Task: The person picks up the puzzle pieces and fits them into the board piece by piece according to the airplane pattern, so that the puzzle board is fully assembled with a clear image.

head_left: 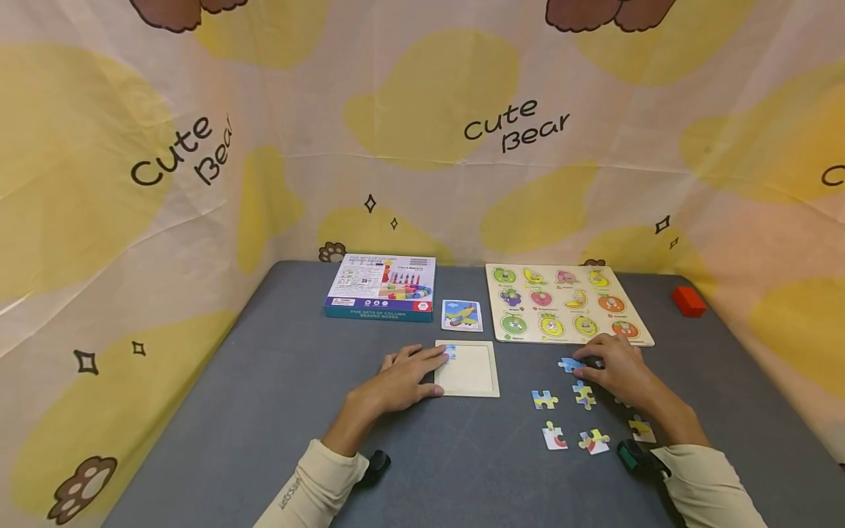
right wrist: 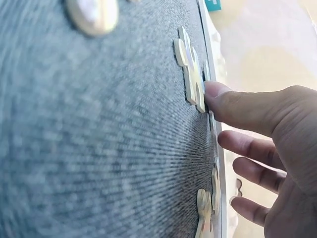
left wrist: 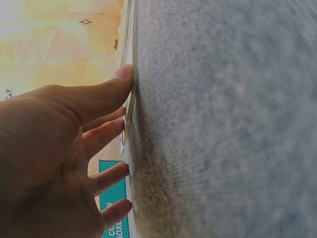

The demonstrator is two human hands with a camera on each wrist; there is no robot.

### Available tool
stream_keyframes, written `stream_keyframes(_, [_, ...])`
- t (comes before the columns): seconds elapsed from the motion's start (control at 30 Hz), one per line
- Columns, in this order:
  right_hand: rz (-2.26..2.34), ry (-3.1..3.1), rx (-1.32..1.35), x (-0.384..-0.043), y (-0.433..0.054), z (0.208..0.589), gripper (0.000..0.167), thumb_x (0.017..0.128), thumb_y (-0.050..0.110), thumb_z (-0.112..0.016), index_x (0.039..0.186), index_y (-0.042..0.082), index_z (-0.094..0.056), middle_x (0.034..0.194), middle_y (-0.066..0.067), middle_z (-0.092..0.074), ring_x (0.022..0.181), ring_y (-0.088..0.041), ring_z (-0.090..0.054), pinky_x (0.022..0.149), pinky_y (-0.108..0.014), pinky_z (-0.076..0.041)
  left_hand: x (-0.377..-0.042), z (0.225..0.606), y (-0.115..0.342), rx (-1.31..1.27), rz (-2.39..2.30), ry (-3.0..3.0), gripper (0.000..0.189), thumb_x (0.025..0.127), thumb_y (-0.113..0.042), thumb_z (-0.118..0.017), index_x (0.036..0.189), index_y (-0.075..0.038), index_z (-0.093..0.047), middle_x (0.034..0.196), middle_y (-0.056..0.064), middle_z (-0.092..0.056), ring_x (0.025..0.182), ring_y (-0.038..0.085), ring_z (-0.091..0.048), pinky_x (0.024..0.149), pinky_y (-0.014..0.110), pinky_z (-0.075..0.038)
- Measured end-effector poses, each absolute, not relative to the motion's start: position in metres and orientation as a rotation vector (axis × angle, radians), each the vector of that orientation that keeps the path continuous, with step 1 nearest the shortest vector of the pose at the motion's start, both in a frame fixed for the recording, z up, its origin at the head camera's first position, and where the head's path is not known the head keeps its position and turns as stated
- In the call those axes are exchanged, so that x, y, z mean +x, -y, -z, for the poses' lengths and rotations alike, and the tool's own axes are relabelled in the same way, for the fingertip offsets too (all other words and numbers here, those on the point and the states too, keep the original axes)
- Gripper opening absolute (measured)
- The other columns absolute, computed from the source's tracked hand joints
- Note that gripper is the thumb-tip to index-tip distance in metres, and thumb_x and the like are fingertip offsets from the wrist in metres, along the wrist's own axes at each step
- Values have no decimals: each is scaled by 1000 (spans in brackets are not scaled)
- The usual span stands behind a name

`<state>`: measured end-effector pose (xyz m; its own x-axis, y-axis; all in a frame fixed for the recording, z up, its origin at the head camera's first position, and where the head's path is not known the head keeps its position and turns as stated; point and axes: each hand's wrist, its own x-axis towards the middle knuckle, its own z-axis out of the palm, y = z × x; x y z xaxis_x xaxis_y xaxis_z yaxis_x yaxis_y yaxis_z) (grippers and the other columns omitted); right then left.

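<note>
My left hand [head_left: 401, 380] rests at the left side of a square wooden puzzle tray [head_left: 477, 375], thumb and fingertips on its edge. A blue puzzle piece [head_left: 451, 352] lies in the tray's upper left corner, partly covered by these fingers. Over to the right, my right hand [head_left: 617, 368] pinches another blue puzzle piece [head_left: 568, 364] between thumb and forefinger, low over the table. Its other fingers spread apart in the right wrist view. Loose jigsaw pieces lie nearby, among them a blue-yellow one [head_left: 584, 395] just below the pinched piece.
Behind the tray lies a small airplane picture card [head_left: 461, 315]. A boxed bead set [head_left: 379, 287] stands at the back left, and a fruit board [head_left: 561, 304] lies at the back right. A red block [head_left: 689, 301] sits near the right edge. Several puzzle pieces [head_left: 554, 436] are scattered front right.
</note>
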<state>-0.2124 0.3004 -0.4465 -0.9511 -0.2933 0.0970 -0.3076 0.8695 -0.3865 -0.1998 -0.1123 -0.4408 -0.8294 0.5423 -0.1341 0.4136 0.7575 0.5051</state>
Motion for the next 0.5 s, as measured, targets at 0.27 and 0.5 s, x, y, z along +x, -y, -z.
stream_keyframes(0.27, [-619, 3024, 455, -214, -300, 445, 24, 88, 21, -87, 104, 5, -80, 115, -21, -64, 111, -43, -51, 95, -68, -36, -202, 443, 112, 760, -678, -2690, 63, 106, -33, -66, 162, -16, -45, 172, 1, -35, 159, 42, -23, 118, 70, -20])
stream_keyframes(0.5, [-632, 3007, 518, -217, -297, 445, 26, 89, 24, -87, 105, 5, -79, 114, -19, -69, 110, -43, -54, 100, -69, -34, -202, 444, 112, 754, -668, -2693, 63, 106, -33, -66, 163, -17, -45, 172, 1, -35, 159, 42, -23, 117, 69, -20])
